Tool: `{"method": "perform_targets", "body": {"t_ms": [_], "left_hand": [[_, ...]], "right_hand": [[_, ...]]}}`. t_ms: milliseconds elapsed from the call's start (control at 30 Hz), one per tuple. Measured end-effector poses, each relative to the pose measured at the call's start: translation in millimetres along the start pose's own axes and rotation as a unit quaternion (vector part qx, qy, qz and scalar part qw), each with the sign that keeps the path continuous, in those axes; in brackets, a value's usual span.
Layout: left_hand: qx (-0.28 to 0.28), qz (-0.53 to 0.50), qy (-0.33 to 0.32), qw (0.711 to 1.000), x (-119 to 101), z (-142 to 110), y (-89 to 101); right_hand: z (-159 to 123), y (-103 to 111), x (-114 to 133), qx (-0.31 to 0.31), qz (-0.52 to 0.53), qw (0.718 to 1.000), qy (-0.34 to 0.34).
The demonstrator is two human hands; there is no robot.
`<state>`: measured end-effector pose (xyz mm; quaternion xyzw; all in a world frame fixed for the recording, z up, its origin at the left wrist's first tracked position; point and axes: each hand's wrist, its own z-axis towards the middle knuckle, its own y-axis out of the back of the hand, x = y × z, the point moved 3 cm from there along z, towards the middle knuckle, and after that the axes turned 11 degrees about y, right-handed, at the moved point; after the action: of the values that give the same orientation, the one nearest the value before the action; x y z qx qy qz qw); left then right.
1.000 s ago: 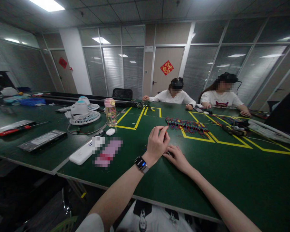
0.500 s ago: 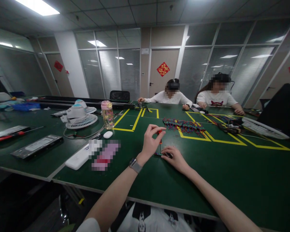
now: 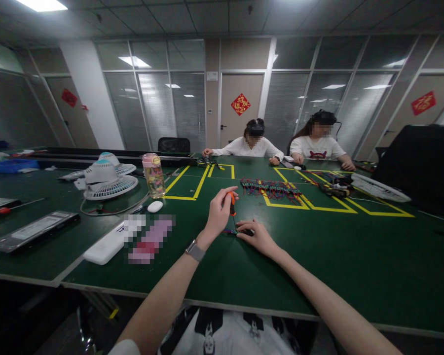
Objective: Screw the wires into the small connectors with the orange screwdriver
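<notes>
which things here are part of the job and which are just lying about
Part of the job, by the look of it:
- orange-handled screwdriver, at the left hand
- small wired part, touched by the right hand
- probably the wired bundle beyond

Apparently just lying about:
- bottle
- white fans
- white oval object
- red-handled tool

Orange-black screwdriver (image 3: 233, 209), upright, pointing down at small wired board (image 3: 231, 232), on green table (image 3: 318, 256)

Orange-and-black plastic-looking screwdriver handle (image 3: 232, 208), slim metal-looking shaft (image 3: 234, 223). Dark-green flat tabletop (image 3: 318, 266): smooth, hard-looking, faint satin sheen.
</notes>
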<state>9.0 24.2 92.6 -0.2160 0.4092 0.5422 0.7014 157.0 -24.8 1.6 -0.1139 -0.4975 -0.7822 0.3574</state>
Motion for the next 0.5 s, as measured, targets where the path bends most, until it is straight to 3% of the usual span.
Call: {"method": "perform_targets", "body": {"t_ms": [200,400,500], "left_hand": [[-0.031,0.035,-0.003,0.999,0.7,0.8,1.6],[0.005,0.018,-0.022,1.0,-0.1,-0.7,-0.2],[-0.013,0.051,-0.024,0.998,-0.9,-2.0,0.3]], "right_hand": [[0.4,2.0,5.1,-0.001,0.011,1.0,-0.025],[0.5,0.8,5.6,-0.01,0.017,0.999,-0.031],[0.7,0.1,4.6,-0.014,0.013,0.999,-0.026]]}}
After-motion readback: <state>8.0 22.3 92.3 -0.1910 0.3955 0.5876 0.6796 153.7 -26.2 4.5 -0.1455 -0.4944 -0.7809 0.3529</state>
